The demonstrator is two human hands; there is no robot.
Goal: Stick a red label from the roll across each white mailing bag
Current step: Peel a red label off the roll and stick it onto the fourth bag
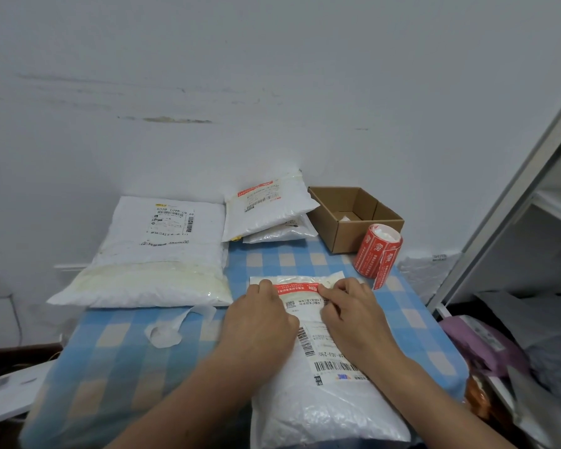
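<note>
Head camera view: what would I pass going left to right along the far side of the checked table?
Large white mailing bag → stack of smaller white bags, the top one already red-labelled → roll of red labels.

One head-worn wide-angle view looks forward and down from close above the checked table [117, 345], facing the white wall [272, 76] that fills the upper half.
</note>
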